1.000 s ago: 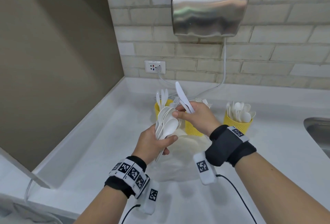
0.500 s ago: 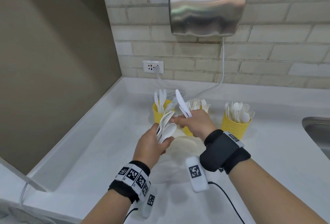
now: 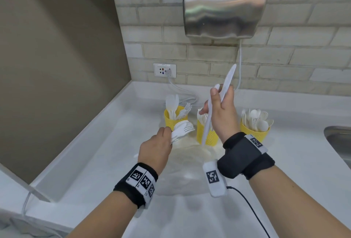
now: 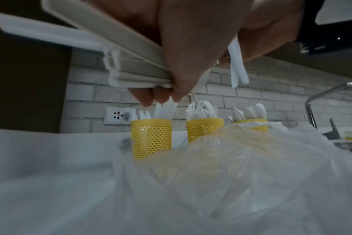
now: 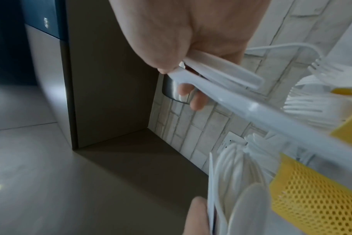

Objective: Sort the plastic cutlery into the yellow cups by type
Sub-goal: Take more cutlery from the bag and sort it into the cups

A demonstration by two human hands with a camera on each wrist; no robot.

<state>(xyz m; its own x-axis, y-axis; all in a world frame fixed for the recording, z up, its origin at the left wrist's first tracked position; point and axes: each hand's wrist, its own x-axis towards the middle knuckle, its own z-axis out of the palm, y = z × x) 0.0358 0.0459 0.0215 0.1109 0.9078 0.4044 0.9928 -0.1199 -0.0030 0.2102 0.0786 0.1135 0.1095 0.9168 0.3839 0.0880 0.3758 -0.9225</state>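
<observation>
Three yellow mesh cups stand in a row by the brick wall: the left cup point(image 3: 171, 119) point(image 4: 152, 138) holds knives, the middle cup point(image 3: 208, 136) point(image 4: 204, 127) forks, the right cup point(image 3: 254, 132) point(image 4: 249, 124) spoons. My left hand point(image 3: 166, 135) point(image 4: 167, 89) grips a bundle of white cutlery point(image 3: 182, 130) point(image 4: 135, 68) by the handles, in front of the left cup. My right hand point(image 3: 220, 93) point(image 5: 183, 79) holds white knives point(image 3: 228, 80) point(image 5: 271, 111) nearly upright above the middle cup, blade up; the wrist views show two pieces.
A crumpled clear plastic bag point(image 3: 190, 163) point(image 4: 241, 159) lies on the white counter point(image 3: 95, 161) before the cups. A steel hand dryer point(image 3: 226, 8) hangs on the wall, its cord running to a socket point(image 3: 164, 70). A sink edge point(image 3: 338, 139) is at the right.
My right hand has drawn the knives away from the bundle and lifted them up and to the right. The left hand has tipped its bundle flatter and lower.
</observation>
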